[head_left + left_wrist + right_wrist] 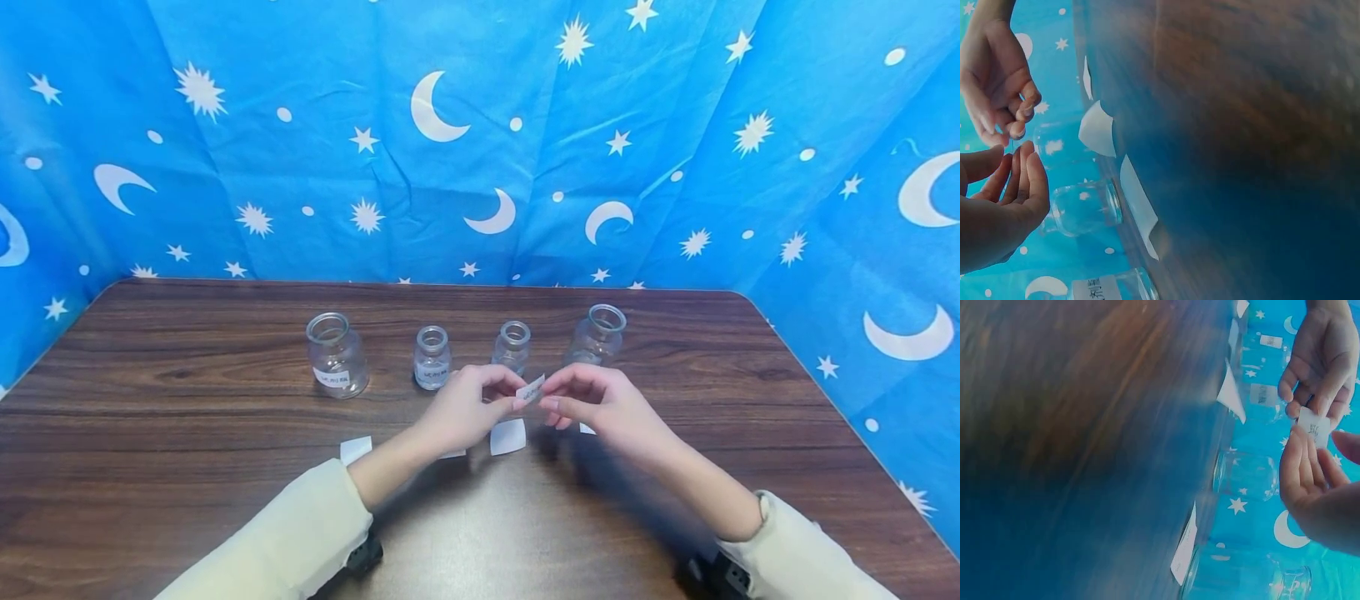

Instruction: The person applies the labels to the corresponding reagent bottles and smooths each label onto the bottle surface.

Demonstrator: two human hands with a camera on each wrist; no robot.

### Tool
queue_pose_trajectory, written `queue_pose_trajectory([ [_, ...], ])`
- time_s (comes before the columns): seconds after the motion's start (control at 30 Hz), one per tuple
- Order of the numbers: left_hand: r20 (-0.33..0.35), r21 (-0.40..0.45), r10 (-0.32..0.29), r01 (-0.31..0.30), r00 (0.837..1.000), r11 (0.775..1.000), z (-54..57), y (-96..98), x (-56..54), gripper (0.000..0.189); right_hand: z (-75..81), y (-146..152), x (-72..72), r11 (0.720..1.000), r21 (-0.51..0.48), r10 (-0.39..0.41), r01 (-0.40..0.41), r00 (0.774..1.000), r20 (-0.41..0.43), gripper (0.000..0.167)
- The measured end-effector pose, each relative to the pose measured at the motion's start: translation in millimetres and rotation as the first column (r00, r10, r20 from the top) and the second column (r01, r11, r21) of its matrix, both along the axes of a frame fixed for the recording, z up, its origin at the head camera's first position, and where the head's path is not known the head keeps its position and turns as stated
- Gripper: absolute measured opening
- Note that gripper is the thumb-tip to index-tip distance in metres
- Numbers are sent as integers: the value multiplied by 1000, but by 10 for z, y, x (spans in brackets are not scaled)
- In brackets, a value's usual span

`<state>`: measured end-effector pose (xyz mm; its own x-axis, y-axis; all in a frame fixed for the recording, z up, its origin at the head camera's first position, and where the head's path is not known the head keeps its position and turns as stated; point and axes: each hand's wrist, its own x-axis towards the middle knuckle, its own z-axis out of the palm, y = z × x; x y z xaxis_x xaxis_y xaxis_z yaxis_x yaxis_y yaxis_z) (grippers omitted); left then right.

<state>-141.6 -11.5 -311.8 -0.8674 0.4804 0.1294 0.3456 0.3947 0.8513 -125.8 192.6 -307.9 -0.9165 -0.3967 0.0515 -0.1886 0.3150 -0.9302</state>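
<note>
My left hand pinches a small white printed label between thumb and fingertips, above the table. At the label's other edge are the fingertips of my right hand, with its thumb held apart from its forefinger. In the right wrist view the label shows dark print and overlaps the right fingers. Just behind the hands stand a small glass jar and a larger glass jar, both partly hidden. To their left, a small jar and a large jar carry printed labels on their fronts.
White paper pieces lie before the jars: one at the left, one in the middle, others partly covered by the hands. Behind the brown wooden table hangs a blue cloth with white moons and stars.
</note>
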Motion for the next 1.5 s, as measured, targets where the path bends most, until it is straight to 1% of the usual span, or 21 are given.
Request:
queue_pose_trajectory([
  [0.07,8,2,-6,6,1000,1000,1,-17,-19,10,0,3,-21,999,31,-39,40,999,-19,19],
  [0.13,25,12,-15,15,1000,1000,12,-33,-33,11,-5,3,-48,997,45,-56,58,998,-34,19],
  [0.2,50,17,-23,22,998,1000,26,-46,-41,11,-6,1,-70,997,46,-55,56,998,-33,18],
  [0.3,68,13,-30,29,997,999,32,-59,-51,10,-9,-10,-100,997,60,-39,41,999,-33,14],
  [0.37,70,6,-21,21,997,1000,27,-66,-60,10,-10,-20,-116,997,72,-34,37,999,-34,11],
  [0.53,62,-12,33,-33,997,999,-14,-70,-99,11,-29,-51,-158,996,83,-28,32,999,-45,6],
  [0.7,30,-23,78,-77,996,997,-75,-61,-145,11,-46,-68,-183,996,85,-19,23,998,-53,4],
  [0.8,27,-21,110,-110,994,994,-115,-59,-171,7,-62,-70,-199,996,89,-23,28,998,-55,4],
  [0.87,14,-28,123,-122,992,992,-136,-60,-183,3,-77,-75,-212,995,91,-28,33,998,-51,4],
  [1.03,-32,-85,143,-146,989,986,-135,-52,-193,4,-118,-110,-252,989,125,-68,76,996,-61,4],
  [1.13,-49,-135,167,-172,985,976,-129,-37,-207,4,-146,-137,-289,983,150,-95,107,992,-88,4],
  [1.2,-65,-165,175,-184,982,969,-146,-23,-228,4,-169,-154,-323,977,170,-109,126,988,-108,4],
  [1.3,-109,-210,183,-203,977,956,-180,7,-258,5,-196,-169,-373,966,214,-111,147,979,-172,5],
  [1.4,-149,-248,188,-221,971,943,-187,36,-271,5,-215,-175,-422,949,263,-115,173,969,-220,6],
  [1.5,-181,-272,192,-237,964,933,-171,49,-271,7,-219,-181,-452,937,297,-117,183,967,-225,6],
])
